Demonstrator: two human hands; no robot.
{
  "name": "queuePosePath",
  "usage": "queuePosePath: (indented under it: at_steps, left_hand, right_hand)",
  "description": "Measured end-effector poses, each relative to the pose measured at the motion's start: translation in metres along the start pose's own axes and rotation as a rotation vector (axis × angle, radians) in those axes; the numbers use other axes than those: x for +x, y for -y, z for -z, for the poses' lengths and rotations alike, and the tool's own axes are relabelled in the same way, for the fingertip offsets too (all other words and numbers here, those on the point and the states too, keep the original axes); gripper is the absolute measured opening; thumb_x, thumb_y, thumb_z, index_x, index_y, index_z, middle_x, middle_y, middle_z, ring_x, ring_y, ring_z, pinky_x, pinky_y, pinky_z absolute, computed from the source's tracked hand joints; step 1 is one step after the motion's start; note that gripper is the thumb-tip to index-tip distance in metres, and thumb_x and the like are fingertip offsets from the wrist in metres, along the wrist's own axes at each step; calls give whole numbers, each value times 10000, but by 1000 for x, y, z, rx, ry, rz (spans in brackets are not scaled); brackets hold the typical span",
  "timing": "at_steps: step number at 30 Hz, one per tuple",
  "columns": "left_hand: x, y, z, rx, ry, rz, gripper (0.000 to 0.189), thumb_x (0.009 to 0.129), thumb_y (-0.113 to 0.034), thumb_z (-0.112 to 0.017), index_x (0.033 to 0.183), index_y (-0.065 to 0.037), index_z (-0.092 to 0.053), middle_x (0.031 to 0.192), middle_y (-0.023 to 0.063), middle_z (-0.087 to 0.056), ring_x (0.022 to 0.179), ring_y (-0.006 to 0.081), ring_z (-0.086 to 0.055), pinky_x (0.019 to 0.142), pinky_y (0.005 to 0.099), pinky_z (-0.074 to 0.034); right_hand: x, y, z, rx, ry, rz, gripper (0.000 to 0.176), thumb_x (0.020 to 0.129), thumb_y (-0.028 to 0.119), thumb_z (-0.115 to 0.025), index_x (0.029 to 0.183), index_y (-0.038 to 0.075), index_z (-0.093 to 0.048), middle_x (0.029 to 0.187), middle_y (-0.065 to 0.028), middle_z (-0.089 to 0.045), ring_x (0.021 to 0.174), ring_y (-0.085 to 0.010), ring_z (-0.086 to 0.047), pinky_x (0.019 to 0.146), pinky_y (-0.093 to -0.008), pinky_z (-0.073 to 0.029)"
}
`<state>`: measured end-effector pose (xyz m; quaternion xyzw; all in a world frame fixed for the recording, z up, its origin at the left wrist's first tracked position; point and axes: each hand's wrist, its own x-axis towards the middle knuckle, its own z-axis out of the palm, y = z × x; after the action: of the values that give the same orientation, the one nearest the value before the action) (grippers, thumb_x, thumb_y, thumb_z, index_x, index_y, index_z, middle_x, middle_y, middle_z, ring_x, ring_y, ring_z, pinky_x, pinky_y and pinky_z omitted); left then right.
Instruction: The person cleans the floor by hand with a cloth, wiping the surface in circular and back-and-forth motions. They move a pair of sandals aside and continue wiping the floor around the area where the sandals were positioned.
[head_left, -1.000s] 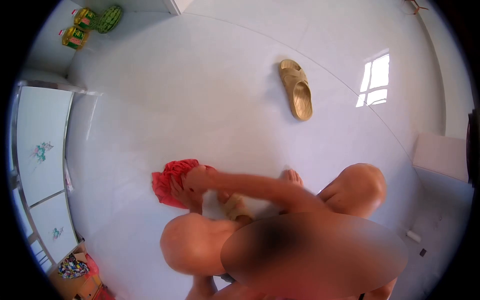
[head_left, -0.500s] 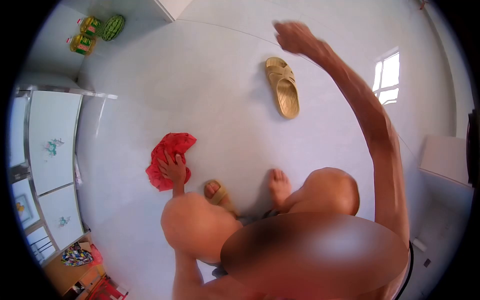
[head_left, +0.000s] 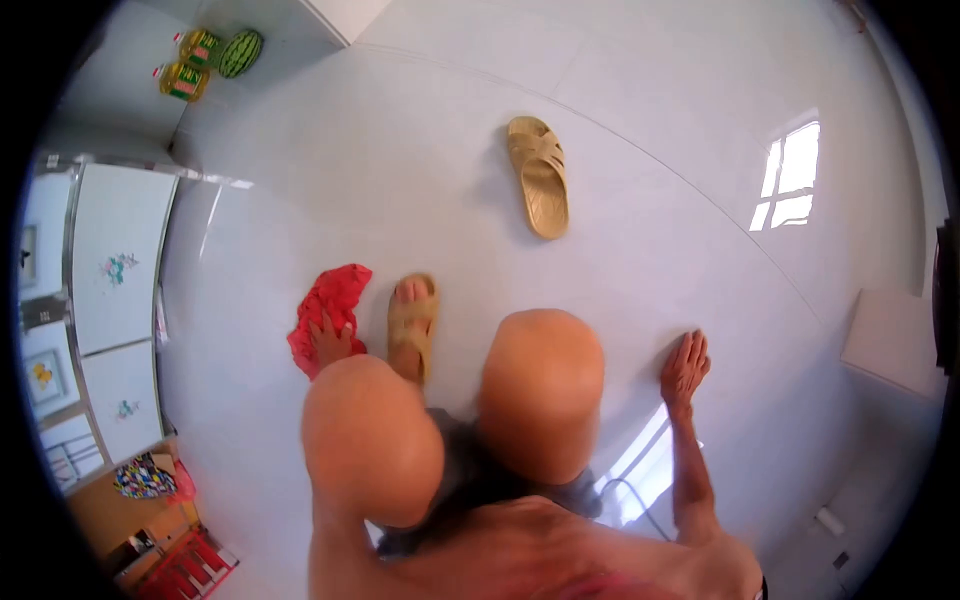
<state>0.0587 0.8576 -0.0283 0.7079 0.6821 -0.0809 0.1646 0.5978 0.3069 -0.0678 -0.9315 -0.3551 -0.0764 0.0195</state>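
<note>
A person squats on a white tiled floor (head_left: 420, 150), knees drawn up. The left hand (head_left: 330, 342) is down on a crumpled red cloth (head_left: 330, 298) and the right hand (head_left: 686, 366) is planted on bare tile at the other side.

The cloth lies on the left part of the floor, nearer the glass-fronted cabinet (head_left: 120, 262) along that edge than the middle of the room. Its long axis runs away from the person and slightly rightward. The left hand covers the near end, and most of the fabric reaches ahead of the fingertips.

The left fingers are spread over the cloth, but the left knee (head_left: 372, 440) hides the palm, so it cannot be told whether any fabric is pinched. The right hand is flat with its fingers extended, holding nothing, and is well apart from the cloth; the left is plainly the nearer hand.

A tan sandal on the left foot (head_left: 412, 325) stands just beside the cloth's right edge. Its loose mate (head_left: 538, 176) lies farther out, toward the far side of the floor. Two yellow oil bottles (head_left: 186, 72) and a watermelon (head_left: 241, 52) sit in the far left corner.
</note>
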Motion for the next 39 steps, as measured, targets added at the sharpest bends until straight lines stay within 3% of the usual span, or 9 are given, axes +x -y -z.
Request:
queuePosePath:
  at_steps: [1, 6, 9, 13, 17, 22, 39]
  left_hand:
    - [5, 19, -15, 86, -69, -157, 784, 1051, -428, -602, 1703, -145, -270, 1740, 292, -201, 1562, 526, -266, 1271, 547, -305]
    - [-11, -26, -4, 50, -197, -259, 793, 1048, -452, -604, 1700, -142, -276, 1741, 259, -215, 1559, 479, -286, 1269, 523, -303]
    - [-19, -127, -7, -294, -154, -361, 799, 1046, -466, -605, 1699, -140, -279, 1742, 239, -224, 1557, 451, -298, 1268, 509, -301]
    - [-33, -294, -13, -926, 139, -341, 807, 1044, -485, -607, 1697, -138, -283, 1743, 213, -235, 1555, 413, -314, 1266, 489, -300]
    - [-38, -376, -16, -1241, 217, -271, 816, 1042, -504, -608, 1695, -136, -287, 1744, 186, -246, 1553, 375, -330, 1265, 470, -298]
    - [-39, -389, -13, -1327, 154, -248, 827, 1039, -528, -611, 1692, -133, -293, 1745, 153, -261, 1550, 328, -350, 1263, 446, -296]
    - [-43, -386, 16, -1323, 181, -114, 740, 1047, -523, -560, 1651, -137, -374, 1697, 122, -345, 1534, 297, -366, 1250, 431, -298]
  right_hand:
    - [-10, 1, 5, 27, 16, -40, 475, 1059, 139, -580, 1501, -24, -516, 1624, -275, -453, 1507, -446, -417, 1127, -614, -356]
    - [-38, 27, 19, 100, -20, -176, 474, 1065, 112, -556, 1515, -32, -516, 1622, -254, -477, 1524, -444, -414, 1207, -611, -293]
    - [-46, 26, 4, 104, -118, -223, 488, 1069, 118, -538, 1538, -14, -507, 1639, -213, -477, 1549, -390, -406, 1255, -546, -265]
    - [-47, 30, 8, 136, -142, -237, 478, 1048, 49, -530, 1524, -1, -534, 1623, -192, -506, 1538, -376, -426, 1261, -531, -275]
    - [-45, 28, 8, 152, -167, -235, 491, 1025, 11, -510, 1515, -4, -541, 1613, -190, -518, 1533, -378, -432, 1258, -532, -285]
    - [-52, 25, 2, 171, -180, -224, 522, 999, -17, -494, 1518, 2, -537, 1610, -192, -520, 1530, -379, -435, 1257, -537, -287]
    - [-45, 30, 12, 169, -183, -207, 538, 986, -32, -481, 1521, -16, -537, 1610, -194, -519, 1521, -389, -441, 1262, -529, -288]
